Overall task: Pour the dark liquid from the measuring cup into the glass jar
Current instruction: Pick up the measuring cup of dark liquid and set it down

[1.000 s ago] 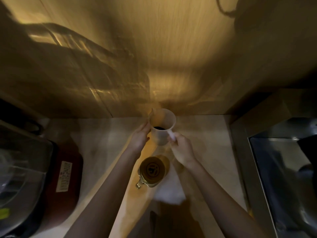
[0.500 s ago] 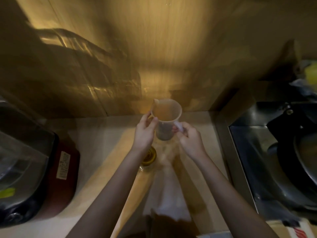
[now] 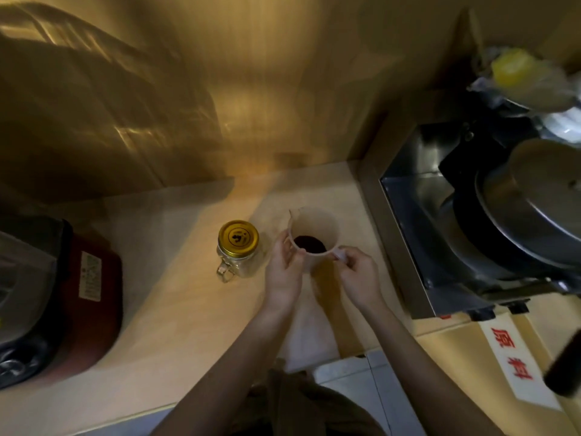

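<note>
While both hands grip the measuring cup (image 3: 314, 239), a gold lid (image 3: 238, 238) caps the jar (image 3: 239, 264)

My head camera looks steeply down and forward over the counter (image 3: 176, 309), close above my forearms, with the wall ahead; it is the only view.

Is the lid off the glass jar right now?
No, the gold lid sits on top of the glass jar, which stands on the counter beside the measuring cup.

jar (image 3: 238, 250) left of measuring cup (image 3: 314, 234)
</note>
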